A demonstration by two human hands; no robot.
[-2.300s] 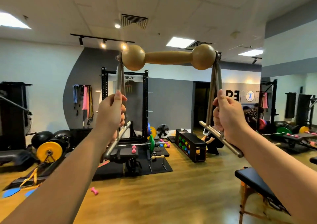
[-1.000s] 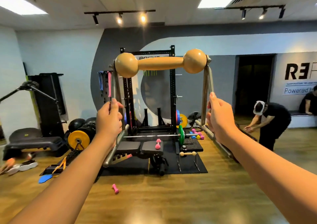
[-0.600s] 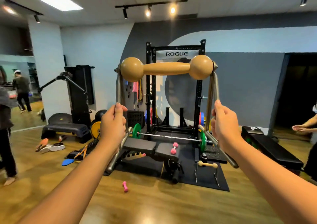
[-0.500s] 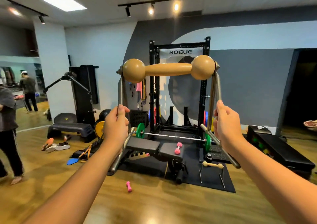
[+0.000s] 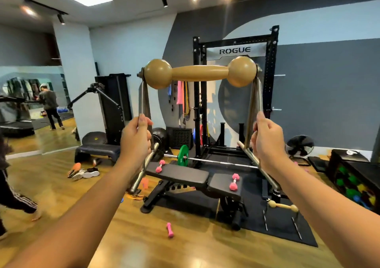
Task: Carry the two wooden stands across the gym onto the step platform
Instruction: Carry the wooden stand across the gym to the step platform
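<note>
- Two hands hold one wooden stand (image 5: 200,73) up at arm's length: the left hand (image 5: 135,139) is clenched round the left metal legs, the right hand (image 5: 267,139) round the right ones.
- Its wooden bar, with a ball at each end, lies level and crosswise, above and between the two hands; the foot rails angle down past the wrists.
- A second wooden stand (image 5: 282,206) sits on the black mat (image 5: 287,237) to the lower right, just beside the end of the weight bench (image 5: 195,178). It is nearer the right hand, and neither hand touches it.
- The step platform (image 5: 97,150) lies on the floor to the left, against the mirrored wall (image 5: 26,107), beyond the left hand and well apart from both stands.
- The coming move appears to turn on that leftward offset: the carried stand must swing left and go down, and the left hand is the nearer of the two.
- With the bar held crosswise, its long axis runs roughly along the platform's length, so little turning looks needed.
- Shoes (image 5: 84,172) lie on the floor just in front of the platform, and a person (image 5: 12,185) stands at the left edge; both could crowd the path.
- A pink dumbbell (image 5: 170,229) lies on the wood floor ahead.
</note>
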